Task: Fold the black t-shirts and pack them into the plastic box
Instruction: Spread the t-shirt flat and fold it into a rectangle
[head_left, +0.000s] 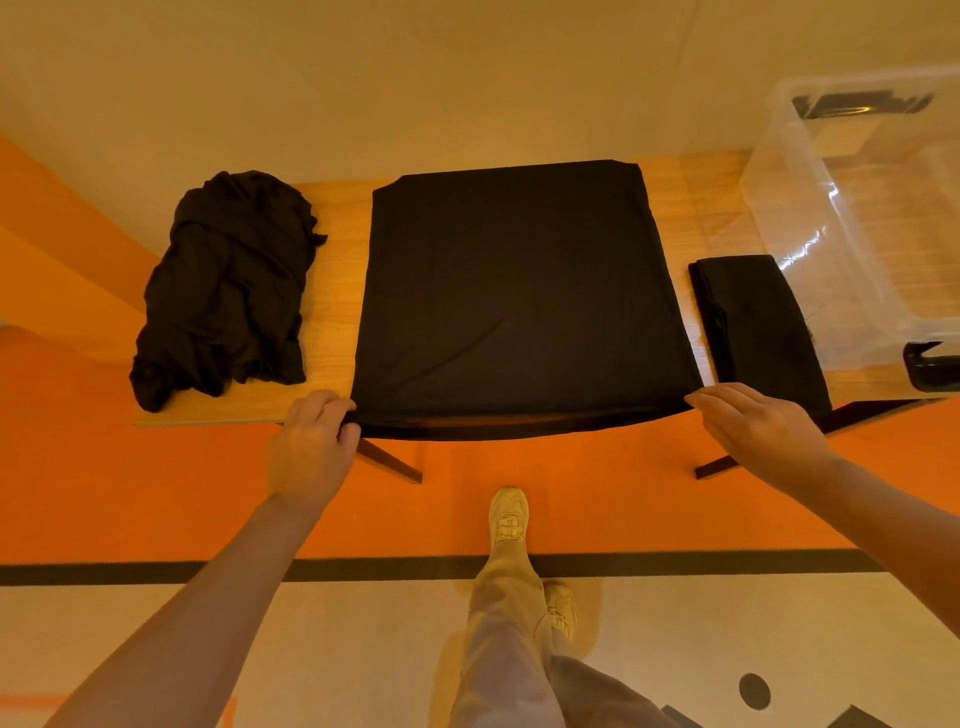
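The wooden table (337, 291) stands against the wall on an orange floor. At its right end is the clear plastic box (852, 218), which looks empty so far as the picture shows. In the middle of the table lies the spread black t-shirt (519, 296), smoothed into a wide flat rectangle; its near edge hangs a little over the front of the table. On the left is a crumpled pile of black t-shirts (223, 291), not yet folded. Between the spread shirt and the box lies one small folded t-shirt (758, 327), close beside the box but not inside it.

The left hand (311, 447) pinches the near left corner of the spread shirt with curled fingers. The right hand (758, 431) is at the near right corner with its fingers straight and close together; they touch the cloth or are just beside it, and I cannot tell which.

I judge that the cloth is light, soft and limp, so it will sag and wrinkle when it is lifted. It is best to take it at two corners of one edge and keep it stretched between the hands.

No brand, label or writing can be read on the shirts or the box.
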